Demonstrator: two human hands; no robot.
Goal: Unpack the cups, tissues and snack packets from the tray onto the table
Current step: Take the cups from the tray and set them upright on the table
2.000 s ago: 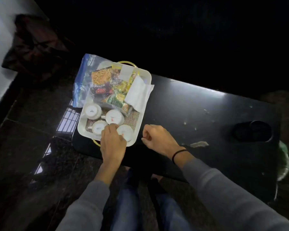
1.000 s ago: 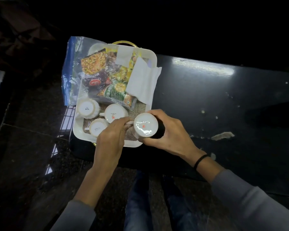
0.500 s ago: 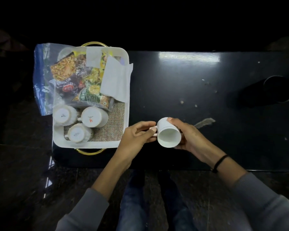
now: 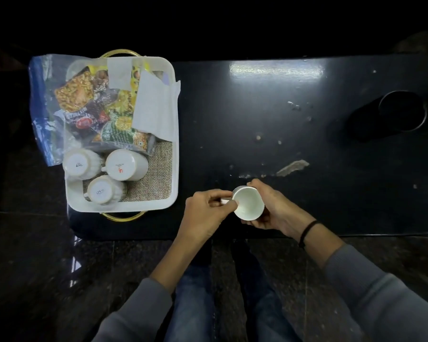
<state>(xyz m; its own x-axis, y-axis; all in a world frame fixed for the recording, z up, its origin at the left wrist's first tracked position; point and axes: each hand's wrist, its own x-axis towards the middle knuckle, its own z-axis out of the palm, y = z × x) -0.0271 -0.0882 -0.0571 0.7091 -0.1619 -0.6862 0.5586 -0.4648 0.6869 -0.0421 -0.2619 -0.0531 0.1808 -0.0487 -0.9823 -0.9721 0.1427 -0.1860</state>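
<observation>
A white tray (image 4: 174, 154) with gold handles sits at the left end of the black table (image 4: 269, 114). In it are three white cups, mouth down (image 4: 125, 164), a clear bag of snack packets (image 4: 89, 104) and white tissues (image 4: 153, 109). Right of the tray, near the table's front edge, I hold a fourth white cup (image 4: 248, 204), mouth up. My left hand (image 4: 205, 213) pinches its handle. My right hand (image 4: 274, 208) wraps around its body.
A dark round cup holder recess (image 4: 400, 111) lies at the table's far right. Chipped spots and a scrape (image 4: 292, 166) mark the tabletop near the middle. My knees in jeans (image 4: 195, 292) are under the front edge. Dark polished floor surrounds the table.
The cup has left the tray, been turned mouth up and carried right over the table in both hands. Three cups remain in the tray.
</observation>
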